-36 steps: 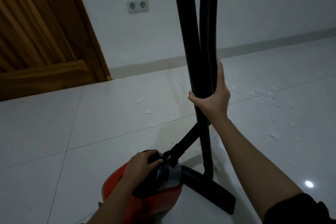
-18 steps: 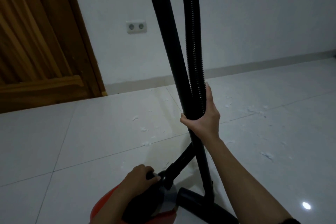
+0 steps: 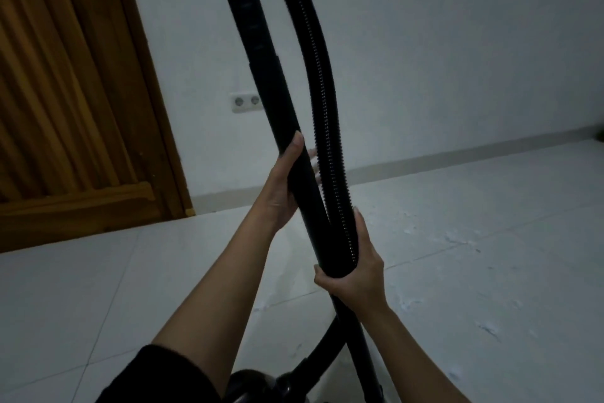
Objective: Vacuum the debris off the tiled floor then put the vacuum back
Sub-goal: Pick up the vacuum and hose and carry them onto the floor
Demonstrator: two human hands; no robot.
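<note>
The vacuum's smooth black wand stands nearly upright in the middle of the view, with its ribbed black hose running down beside it. My left hand grips the wand from the left, thumb up along it. Lower down, my right hand wraps around wand and hose together. Only the dark top of the vacuum body shows at the bottom edge. White debris flecks lie scattered on the tiled floor to the right.
A wooden door fills the left side. On the white wall behind the wand sits a double socket. A baseboard runs along the wall's foot. More flecks lie at the right.
My left hand has left the vacuum body and risen to grip the wand above my right hand. The view has tilted upward, so the body and floor head dropped out of sight.
</note>
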